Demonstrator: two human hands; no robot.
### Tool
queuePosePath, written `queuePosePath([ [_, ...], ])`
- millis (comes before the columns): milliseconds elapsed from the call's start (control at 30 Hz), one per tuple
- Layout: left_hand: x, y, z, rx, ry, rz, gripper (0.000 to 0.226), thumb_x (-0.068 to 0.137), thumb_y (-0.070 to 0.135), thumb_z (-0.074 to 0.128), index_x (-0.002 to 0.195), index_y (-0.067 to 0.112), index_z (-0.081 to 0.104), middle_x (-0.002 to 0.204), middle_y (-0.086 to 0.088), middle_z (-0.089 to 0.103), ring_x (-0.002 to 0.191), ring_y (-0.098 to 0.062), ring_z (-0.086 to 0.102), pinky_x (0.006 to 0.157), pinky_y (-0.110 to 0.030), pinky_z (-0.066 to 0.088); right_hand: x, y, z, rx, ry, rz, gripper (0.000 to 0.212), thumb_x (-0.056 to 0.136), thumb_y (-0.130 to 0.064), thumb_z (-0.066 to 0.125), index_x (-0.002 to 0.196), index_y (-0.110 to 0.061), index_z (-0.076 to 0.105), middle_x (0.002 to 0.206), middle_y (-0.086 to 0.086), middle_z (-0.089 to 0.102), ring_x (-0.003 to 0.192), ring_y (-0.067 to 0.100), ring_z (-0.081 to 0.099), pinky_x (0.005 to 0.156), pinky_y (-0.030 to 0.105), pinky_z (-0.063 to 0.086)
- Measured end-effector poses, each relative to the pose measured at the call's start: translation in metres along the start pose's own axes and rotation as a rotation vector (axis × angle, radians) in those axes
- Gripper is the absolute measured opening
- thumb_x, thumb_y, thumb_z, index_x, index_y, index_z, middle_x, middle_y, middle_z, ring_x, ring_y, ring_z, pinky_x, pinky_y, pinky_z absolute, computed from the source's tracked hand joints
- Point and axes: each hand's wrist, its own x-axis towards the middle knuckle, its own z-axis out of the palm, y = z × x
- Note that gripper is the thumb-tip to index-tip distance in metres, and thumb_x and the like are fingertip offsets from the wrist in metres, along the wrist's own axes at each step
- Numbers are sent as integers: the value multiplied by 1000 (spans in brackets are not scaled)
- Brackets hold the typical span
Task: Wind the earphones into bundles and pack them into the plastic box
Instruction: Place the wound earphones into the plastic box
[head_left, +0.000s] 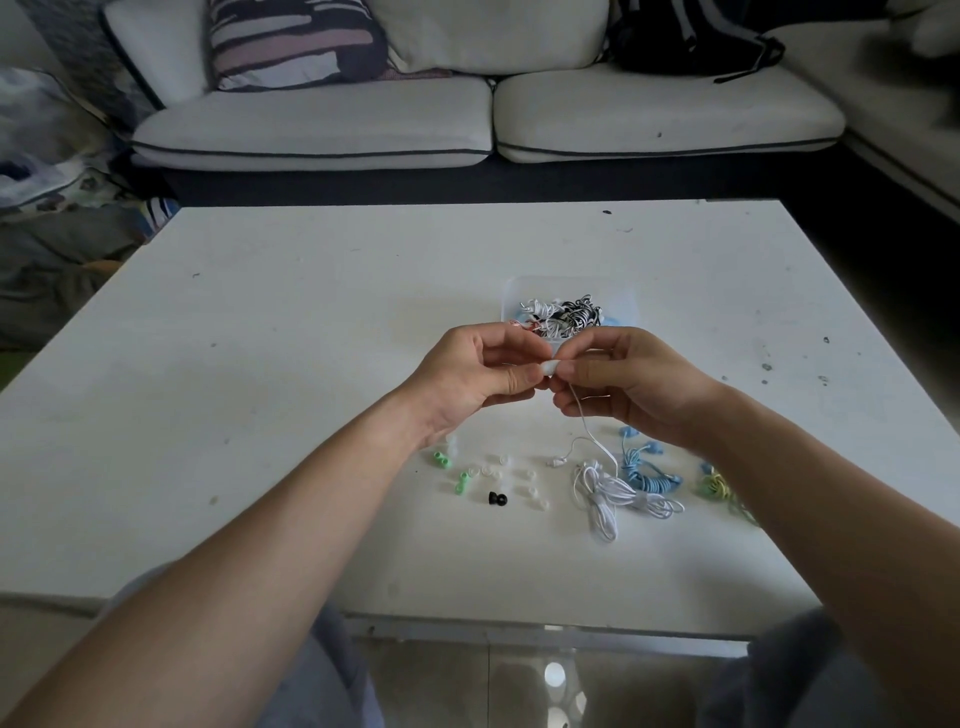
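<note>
Both hands are raised over the middle of the table (260, 364). A small white piece, seemingly a bud (549, 368) of the white earphones (605, 491), is pinched narrowly between thumb and fingertips of the left hand (478, 374) and of the right hand (628, 384), and the two grips meet at it. What exactly is being done to the bud cannot be told. From the pinch a thin cord (581, 415) hangs down to the rest of the set, a loose heap lying unwound close to the near edge, right of centre.

Just beside that heap, towards the right edge, the blue earphones (647, 475) are seen partly coiled. The yellow earphones (714, 486) lie farther right, half hidden by the right forearm. Left of the heap, ear tips (441, 460) in green and clear are scattered, with one black tip (497, 499) among them.

The box (514, 291) stands beyond the hands, and wound bundles (566, 314) in black-and-white, white and red are already held in it.

The step in hand is judged to be the start of winding the white set, with several sets packed and three left. For the next move, one end would need to be kept fixed in one hand while the cord is drawn up from the heap and looped evenly. Care is needed that the heap is not snagged on the blue set beside it.
</note>
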Motion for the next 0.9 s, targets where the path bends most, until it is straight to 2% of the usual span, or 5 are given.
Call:
queuePosePath([
  [167,-2,2,2,-9,-22,-9,22,71,16,77,92,18,72,89,-3,72,88,-20,68,78,-28,55,0,0,0,51,-6,22,18,78,-10,68,96,-7,64,80,11,72,70,20,69,73,29,60],
  [400,-2,2,0,33,-15,-24,17,83,5,73,94,17,74,87,-1,71,84,-17,67,76,-26,54,0,-1,-1,8,13,27,24,77,-12,70,100,-6,65,80,11,71,71,20,69,71,28,60],
  [600,0,-1,3,66,56,-27,13,84,5,73,92,15,72,85,-4,71,80,-17,68,73,-25,55,1,1,3,0,7,37,5,94,-4,60,96,-9,61,80,11,66,65,18,62,64,25,54],
  [800,4,-10,-4,308,182,-109,7,91,18,70,94,12,71,86,-3,73,73,-12,69,70,-27,54,11,13,-6,-328,172,144,10,92,1,60,89,-8,58,82,13,69,56,18,59,54,25,48],
  [900,6,-20,-12,567,182,-145,5,89,20,69,91,16,72,85,2,73,71,-10,67,68,-25,51,14,25,-10,-653,177,216,8,90,-1,53,91,-6,59,83,12,70,54,18,56,51,26,44],
])
